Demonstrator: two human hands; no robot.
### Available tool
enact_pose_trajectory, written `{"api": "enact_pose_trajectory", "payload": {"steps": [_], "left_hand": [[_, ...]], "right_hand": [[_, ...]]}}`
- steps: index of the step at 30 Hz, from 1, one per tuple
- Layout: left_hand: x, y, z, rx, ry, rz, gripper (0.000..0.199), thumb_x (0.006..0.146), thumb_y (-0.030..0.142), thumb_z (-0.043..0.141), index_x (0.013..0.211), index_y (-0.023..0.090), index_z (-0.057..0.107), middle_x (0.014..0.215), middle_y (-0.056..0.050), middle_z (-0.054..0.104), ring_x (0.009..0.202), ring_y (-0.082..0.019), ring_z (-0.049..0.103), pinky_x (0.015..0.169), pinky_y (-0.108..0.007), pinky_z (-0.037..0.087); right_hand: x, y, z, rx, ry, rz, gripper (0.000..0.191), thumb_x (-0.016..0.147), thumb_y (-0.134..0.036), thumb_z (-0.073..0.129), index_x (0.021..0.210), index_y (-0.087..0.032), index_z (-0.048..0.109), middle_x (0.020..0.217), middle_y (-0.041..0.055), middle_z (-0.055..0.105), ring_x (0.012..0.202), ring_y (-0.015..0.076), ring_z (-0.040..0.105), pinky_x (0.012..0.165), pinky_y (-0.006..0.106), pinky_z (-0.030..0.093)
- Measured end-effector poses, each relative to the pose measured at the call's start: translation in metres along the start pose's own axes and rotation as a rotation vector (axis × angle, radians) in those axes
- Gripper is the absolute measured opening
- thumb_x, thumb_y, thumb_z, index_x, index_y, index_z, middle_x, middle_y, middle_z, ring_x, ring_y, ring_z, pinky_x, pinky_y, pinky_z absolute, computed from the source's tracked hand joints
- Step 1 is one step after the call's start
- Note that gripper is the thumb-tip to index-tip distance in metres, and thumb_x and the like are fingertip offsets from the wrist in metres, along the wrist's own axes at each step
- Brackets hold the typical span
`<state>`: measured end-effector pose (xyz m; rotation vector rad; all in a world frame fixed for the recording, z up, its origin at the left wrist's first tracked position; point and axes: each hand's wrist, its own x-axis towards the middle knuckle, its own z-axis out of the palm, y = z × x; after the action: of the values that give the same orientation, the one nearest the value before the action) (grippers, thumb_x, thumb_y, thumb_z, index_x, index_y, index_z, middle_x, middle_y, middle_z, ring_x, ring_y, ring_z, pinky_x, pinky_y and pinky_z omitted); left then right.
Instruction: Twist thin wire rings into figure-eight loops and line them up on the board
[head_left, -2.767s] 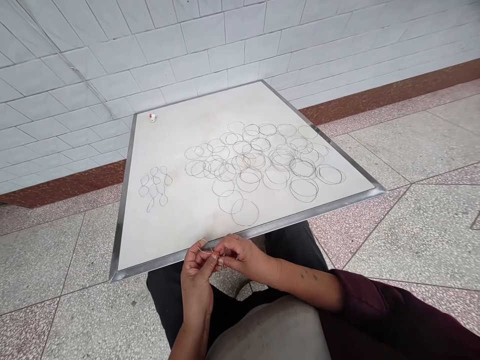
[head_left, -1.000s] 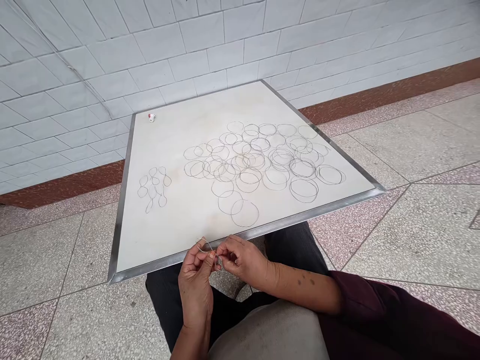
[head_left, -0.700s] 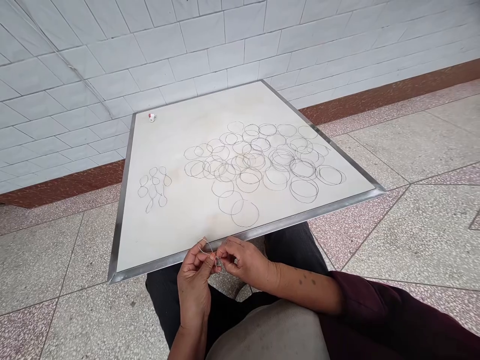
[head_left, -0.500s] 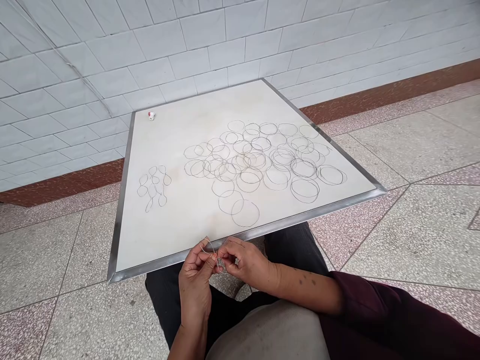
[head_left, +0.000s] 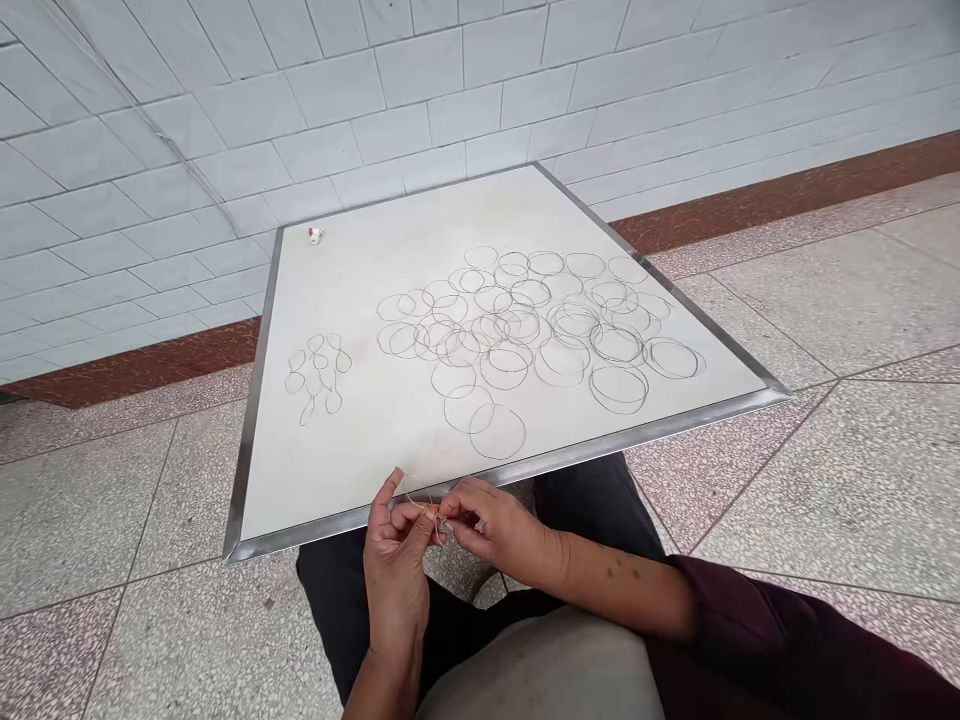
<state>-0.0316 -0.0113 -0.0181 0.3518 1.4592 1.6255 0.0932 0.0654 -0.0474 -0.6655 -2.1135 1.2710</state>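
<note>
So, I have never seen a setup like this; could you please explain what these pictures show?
There is no machine: a person works bare-handed, seen from one camera worn on the head, looking forward and down. The left hand and right hand pinch a thin, looped strand between them, at the near edge of a white table with a metal rim. On it lie many large thin rings, several overlapping. To their left are smaller loops, and near the far left corner, a small red-and-white object.

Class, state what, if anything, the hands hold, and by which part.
A thin, pale, looped, wire-like strand: the left hand pinches it where its loops meet. Whether the right hand also grips it cannot be told.
</note>
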Motion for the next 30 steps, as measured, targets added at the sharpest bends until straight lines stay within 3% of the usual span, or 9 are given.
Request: {"api": "enact_pose_trajectory", "payload": {"steps": [15, 30], "left_hand": [[-0.0029, -0.0016, 0.0013, -0.001, -0.047, 0.011, 0.067, 0.075, 0.023, 0.076, 0.136, 0.02, 0.049, 0.067, 0.007, 0.06, 0.06, -0.009, 0.053, 0.067, -0.023, 0.046], [0.004, -0.0027, -0.0029, 0.051, -0.07, -0.043, 0.06, 0.076, 0.025, 0.076, 0.131, 0.019, 0.055, 0.067, 0.006, 0.059, 0.059, -0.009, 0.052, 0.069, -0.024, 0.047]], "right_hand": [[-0.004, -0.0043, 0.0008, -0.147, 0.021, -0.012, 0.007, 0.087, -0.015, 0.057, 0.082, -0.02, 0.055, 0.079, 0.0007, 0.057, 0.071, 0.0138, 0.056, 0.065, 0.024, 0.046], [0.0017, 0.0046, 0.0016, -0.002, 0.003, 0.081, 0.016, 0.079, -0.007, 0.06, 0.077, -0.02, 0.051, 0.078, -0.0007, 0.055, 0.073, 0.0133, 0.053, 0.064, 0.024, 0.043]]}}
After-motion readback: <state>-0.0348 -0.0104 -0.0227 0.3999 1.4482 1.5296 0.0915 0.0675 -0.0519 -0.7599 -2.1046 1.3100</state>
